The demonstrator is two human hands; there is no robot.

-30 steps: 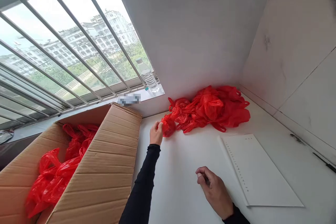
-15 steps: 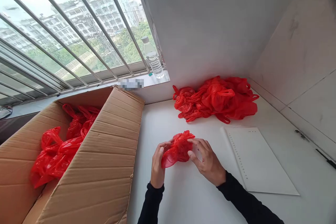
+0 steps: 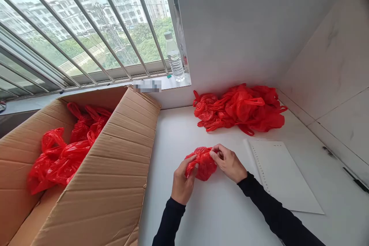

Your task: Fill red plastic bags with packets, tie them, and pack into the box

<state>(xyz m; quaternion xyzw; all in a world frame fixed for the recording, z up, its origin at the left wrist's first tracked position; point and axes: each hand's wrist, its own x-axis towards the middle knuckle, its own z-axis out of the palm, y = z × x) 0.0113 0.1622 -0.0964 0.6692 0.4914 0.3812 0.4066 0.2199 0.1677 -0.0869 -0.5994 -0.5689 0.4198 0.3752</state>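
Observation:
A crumpled red plastic bag [image 3: 204, 165] sits on the white tabletop between my hands. My left hand [image 3: 184, 180] grips its left side, with thumb and fingers closed on the film. At the upper right edge of the bag, my right hand [image 3: 229, 162] pinches a bit of the plastic between thumb and forefinger. Behind, against the wall, lies a heap of similar red plastic bags [image 3: 245, 107]. More red bags [image 3: 65, 157] lie inside the open cardboard box [image 3: 106, 173] to the left.
A white spiral-bound pad [image 3: 285, 177] lies on the table [image 3: 219, 215], partly under my right forearm. On the windowsill stands a clear water bottle [image 3: 175, 59] beside a small green piece. Metal bars cross the window. A tiled wall borders the table at right.
Both hands have closed on the red bag. The right fingers, curved loosely beside it before, now pinch its edge. The bag has turned and looks rounder. The view has shifted slightly.

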